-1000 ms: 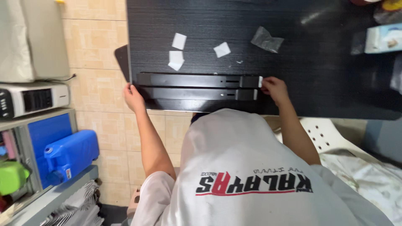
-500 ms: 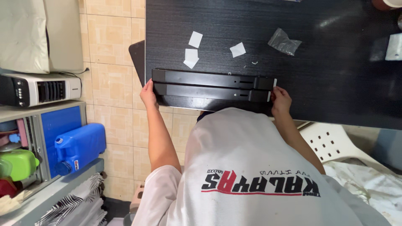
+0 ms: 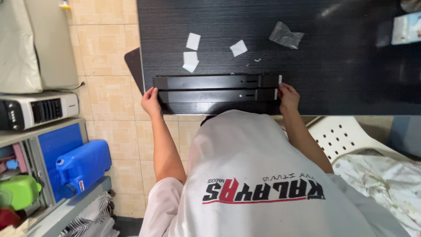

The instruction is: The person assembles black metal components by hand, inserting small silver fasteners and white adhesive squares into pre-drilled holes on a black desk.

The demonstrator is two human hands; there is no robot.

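Head view: left hand [image 3: 151, 100] and right hand [image 3: 288, 95] are gripping opposite ends of black flat console [image 3: 217, 88], lying at tabletop [image 3: 351, 70] near edge, six o'clock; uneven pull risks tipping it off.

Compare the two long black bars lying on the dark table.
The nearer bar is gripped at both ends by the left hand and right hand; the farther bar lies untouched. The farther bar reaches slightly further at each end. Both are black, flat, parallel, with a small white tab at the right end.
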